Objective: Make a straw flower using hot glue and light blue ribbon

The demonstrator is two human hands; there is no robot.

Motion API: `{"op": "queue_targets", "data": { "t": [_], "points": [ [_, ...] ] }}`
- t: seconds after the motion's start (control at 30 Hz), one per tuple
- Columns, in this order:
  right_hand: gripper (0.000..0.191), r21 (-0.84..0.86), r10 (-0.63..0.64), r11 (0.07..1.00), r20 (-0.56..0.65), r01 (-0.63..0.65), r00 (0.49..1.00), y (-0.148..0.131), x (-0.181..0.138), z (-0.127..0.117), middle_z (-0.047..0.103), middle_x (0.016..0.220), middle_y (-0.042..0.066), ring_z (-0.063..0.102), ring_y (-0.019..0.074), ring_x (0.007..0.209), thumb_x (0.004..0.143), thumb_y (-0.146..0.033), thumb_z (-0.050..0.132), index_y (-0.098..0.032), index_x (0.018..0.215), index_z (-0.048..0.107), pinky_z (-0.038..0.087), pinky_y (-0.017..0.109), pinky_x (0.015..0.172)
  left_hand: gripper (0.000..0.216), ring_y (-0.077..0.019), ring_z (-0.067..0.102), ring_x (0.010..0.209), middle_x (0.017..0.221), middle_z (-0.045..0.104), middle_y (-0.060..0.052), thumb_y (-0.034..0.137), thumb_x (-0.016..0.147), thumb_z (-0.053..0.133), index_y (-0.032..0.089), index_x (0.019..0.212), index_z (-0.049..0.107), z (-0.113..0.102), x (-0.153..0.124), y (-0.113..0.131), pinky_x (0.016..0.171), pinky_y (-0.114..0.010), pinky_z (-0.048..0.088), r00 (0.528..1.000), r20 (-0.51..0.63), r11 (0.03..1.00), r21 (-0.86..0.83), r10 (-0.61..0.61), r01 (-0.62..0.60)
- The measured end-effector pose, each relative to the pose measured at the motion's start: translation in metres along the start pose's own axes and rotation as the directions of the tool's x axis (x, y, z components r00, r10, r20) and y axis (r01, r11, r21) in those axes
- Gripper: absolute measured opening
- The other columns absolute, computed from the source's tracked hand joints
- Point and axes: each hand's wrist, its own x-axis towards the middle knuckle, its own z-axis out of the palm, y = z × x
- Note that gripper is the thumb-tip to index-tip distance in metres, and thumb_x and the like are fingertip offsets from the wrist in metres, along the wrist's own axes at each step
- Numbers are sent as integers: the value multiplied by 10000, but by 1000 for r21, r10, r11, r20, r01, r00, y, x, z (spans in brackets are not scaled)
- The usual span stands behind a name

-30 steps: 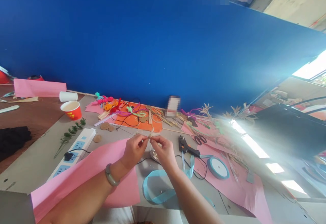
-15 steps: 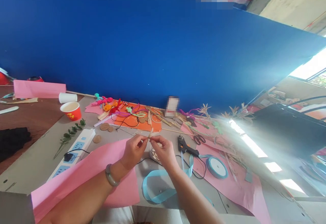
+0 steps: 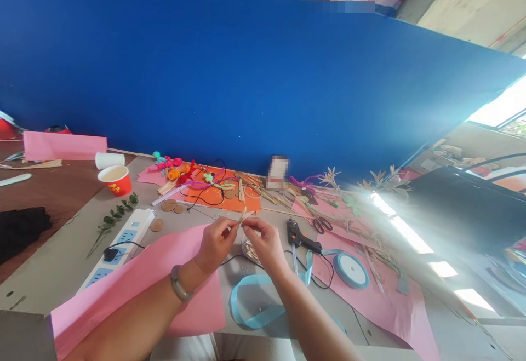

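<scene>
Fingertips of my left hand (image 3: 218, 240) and my right hand (image 3: 263, 240) meet in front of me, both pinching a small pale, petal-like piece (image 3: 244, 217). Its thin tips stick up above the fingers; the lower part is hidden by them. Under my right hand stands a clear round dish (image 3: 248, 249) of small pale pieces, partly covered. Pink paper (image 3: 176, 262) lies beneath my left forearm. A loop of light blue ribbon (image 3: 238, 301) rests below my right forearm.
To the right lie a black glue gun (image 3: 302, 236), scissors (image 3: 321, 225) and a ribbon spool (image 3: 351, 269). At left are a power strip (image 3: 119, 248), a leafy sprig (image 3: 110, 221), a red paper cup (image 3: 115, 181) and a white cup (image 3: 109, 160). A blue partition (image 3: 205, 76) rises behind.
A pale tip now spreads out to the right above my fingers. Both hands stay in nearly the same place, still pinching.
</scene>
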Motion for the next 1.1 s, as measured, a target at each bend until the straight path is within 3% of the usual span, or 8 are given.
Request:
{"op": "queue_targets", "data": {
  "t": [0.77, 1.1],
  "points": [
    [196, 125, 84, 988, 25, -87, 996, 4, -3, 5, 749, 869, 75, 689, 235, 853, 744, -279, 620, -181, 872, 731, 511, 378, 834, 163, -120, 562, 572, 705, 667, -21, 290, 842, 559, 180, 782, 662, -3, 3, 1, 573, -234, 434, 992, -7, 990, -50, -129, 128],
    [199, 138, 98, 986, -12, -95, 995, 13, -7, 14, 740, 871, 67, 670, 214, 838, 735, -237, 588, -174, 874, 716, 497, 350, 818, 164, -126, 553, 599, 701, 642, -21, 244, 851, 514, 175, 783, 646, -7, 4, 6, 590, -238, 414, 994, 44, 995, 43, -97, 95]
  ]
}}
